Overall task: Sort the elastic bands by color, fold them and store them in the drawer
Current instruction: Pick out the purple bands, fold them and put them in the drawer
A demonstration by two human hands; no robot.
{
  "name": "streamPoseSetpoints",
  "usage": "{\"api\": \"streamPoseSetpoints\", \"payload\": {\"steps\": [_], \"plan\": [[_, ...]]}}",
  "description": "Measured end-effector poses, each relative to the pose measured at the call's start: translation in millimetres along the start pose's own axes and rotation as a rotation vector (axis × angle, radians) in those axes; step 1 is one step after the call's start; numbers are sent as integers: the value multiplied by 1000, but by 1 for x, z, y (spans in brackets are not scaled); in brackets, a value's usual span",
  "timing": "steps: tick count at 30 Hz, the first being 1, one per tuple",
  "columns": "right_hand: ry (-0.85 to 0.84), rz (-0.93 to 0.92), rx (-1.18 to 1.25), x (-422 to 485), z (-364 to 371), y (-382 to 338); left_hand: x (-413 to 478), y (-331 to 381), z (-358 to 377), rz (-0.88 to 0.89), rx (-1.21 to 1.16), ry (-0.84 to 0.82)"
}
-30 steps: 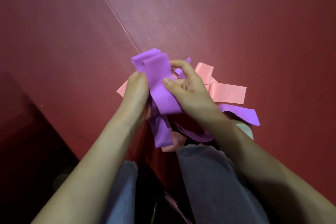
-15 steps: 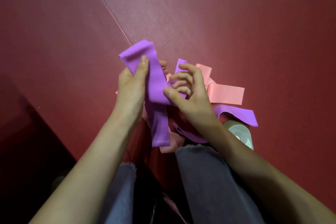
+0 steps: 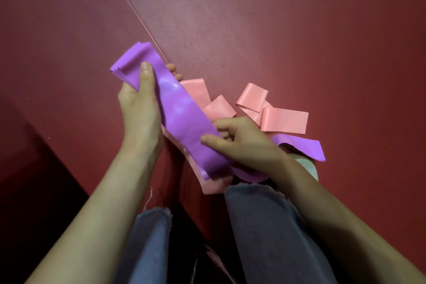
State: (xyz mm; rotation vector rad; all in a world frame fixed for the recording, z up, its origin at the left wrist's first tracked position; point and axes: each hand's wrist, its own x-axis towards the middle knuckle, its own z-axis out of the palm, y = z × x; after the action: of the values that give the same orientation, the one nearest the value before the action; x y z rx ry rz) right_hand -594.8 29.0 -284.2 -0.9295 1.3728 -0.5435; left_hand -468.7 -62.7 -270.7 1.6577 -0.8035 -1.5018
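Surface: dark red textured mat [image 3: 288, 30], seam running diagonally; person seated, jeans-clad knees at lower frame.

Item in hand: purple elastic band [image 3: 184, 120], several layers stacked, held above the mat. A second ago it hung bunched and doubled between the hands; now it is drawn out straight and flat. Left hand [image 3: 140, 108] closed on the far end, thumb pressed on top. Right hand [image 3: 242, 140] pinching the near end, thumb over fingers.

Loose stock on mat: pink elastic bands [image 3: 283, 120], curled, just beyond the right hand; another purple band [image 3: 302, 145] beside the right wrist.

Assessment: layers aligned, likely ready for folding. Drawer not in view.
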Motion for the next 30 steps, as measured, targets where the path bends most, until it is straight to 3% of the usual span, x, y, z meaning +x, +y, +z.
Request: {"api": "streamPoseSetpoints", "payload": {"steps": [2, 4, 6, 9, 14, 15, 19, 24, 28, 30], "plan": [[-193, 73, 27, 1, 3, 2, 1, 4, 0, -14, -38, -12], [-284, 102, -168, 0, 6, 10, -2, 6, 0, -47, -62, -55], [-182, 109, -506, -1, 3, 15, -6, 5, 2, -78, -48, -119], [-65, 209, -659, -11, -9, 26, -12, 4, 6, -112, -17, -191], [-261, 429, -996, -25, 3, 59, -14, 10, 11, -127, 6, -253], [-250, 415, -1057, -28, 8, 68, -14, 10, 11, -128, 9, -258], [-97, 30, -1308, -38, 18, 95, -17, 11, 9, -141, -4, -255], [-44, -291, -1430, -49, 21, 115, -18, 12, 6, -171, -45, -248], [-107, -387, -1443, -44, 13, 120, -19, 12, 7, -179, -50, -250], [-175, -333, -1476, -39, 5, 114, -19, 12, 8, -185, -53, -244]]}}
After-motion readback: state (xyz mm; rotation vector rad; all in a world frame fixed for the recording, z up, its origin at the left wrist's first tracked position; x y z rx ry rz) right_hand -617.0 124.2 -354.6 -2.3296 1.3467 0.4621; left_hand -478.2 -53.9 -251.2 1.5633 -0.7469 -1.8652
